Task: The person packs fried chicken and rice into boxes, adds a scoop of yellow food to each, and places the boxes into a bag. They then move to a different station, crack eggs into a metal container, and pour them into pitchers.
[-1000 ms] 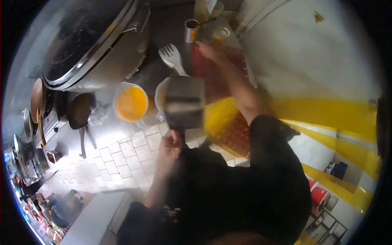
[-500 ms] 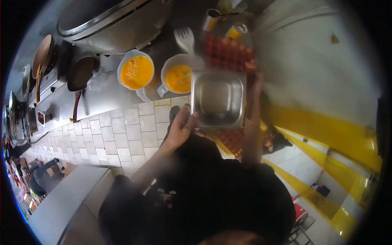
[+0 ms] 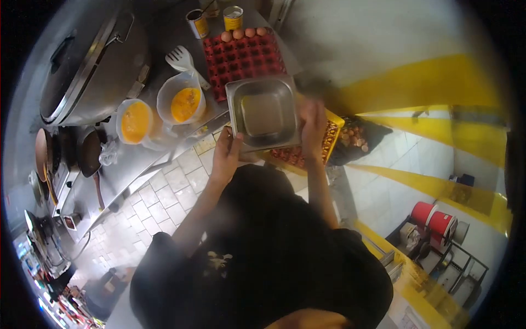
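A square stainless steel pan is held in front of me over the counter's edge, its inside facing up and its bottom looking yellowish. My left hand grips its near left corner, thumb over the rim. At the pan's right side is my right hand, its fingers smeared by motion. Just beyond the pan lies a red egg tray, mostly bare cups, with several brown eggs along its far row. To the left stand two plastic jugs holding orange-yellow beaten egg.
A white slotted spatula and two cans lie further back. On the left are a big metal pot and frying pans. Below right, a yellow crate holds egg trays beside a black bag with shells.
My view has turned, so the counter things sit further left and the crate shows more. My left hand keeps the pan; the right hand has come nearer its side.
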Action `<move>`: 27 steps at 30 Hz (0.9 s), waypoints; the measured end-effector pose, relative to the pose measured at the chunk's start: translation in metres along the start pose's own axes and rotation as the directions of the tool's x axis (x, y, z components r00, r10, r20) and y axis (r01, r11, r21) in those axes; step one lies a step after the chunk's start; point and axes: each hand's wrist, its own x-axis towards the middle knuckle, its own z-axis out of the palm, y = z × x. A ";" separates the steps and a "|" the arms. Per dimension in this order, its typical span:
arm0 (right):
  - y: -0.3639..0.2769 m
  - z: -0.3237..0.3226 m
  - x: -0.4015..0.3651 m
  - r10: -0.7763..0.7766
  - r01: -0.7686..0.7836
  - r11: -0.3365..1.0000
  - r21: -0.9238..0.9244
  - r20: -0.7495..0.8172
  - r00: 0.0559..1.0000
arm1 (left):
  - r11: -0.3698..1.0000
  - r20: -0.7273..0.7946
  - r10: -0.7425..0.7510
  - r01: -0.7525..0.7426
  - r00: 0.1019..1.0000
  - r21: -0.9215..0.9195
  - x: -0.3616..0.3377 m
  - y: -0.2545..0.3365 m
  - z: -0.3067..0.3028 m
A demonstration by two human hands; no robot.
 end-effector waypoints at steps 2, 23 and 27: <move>-0.004 -0.014 0.002 0.166 -0.138 0.966 0.220 -0.113 0.980 | 0.999 0.002 0.015 -0.015 1.000 0.036 0.001 -0.004 0.000; -0.020 0.021 0.037 -0.076 0.717 0.515 -0.470 0.808 0.584 | 0.962 0.155 -0.019 -0.025 0.988 0.274 0.027 -0.038 0.005; -0.003 0.025 0.039 -0.003 0.731 0.474 -0.492 0.829 0.560 | 0.962 0.147 0.018 -0.057 0.989 0.267 0.031 -0.053 -0.002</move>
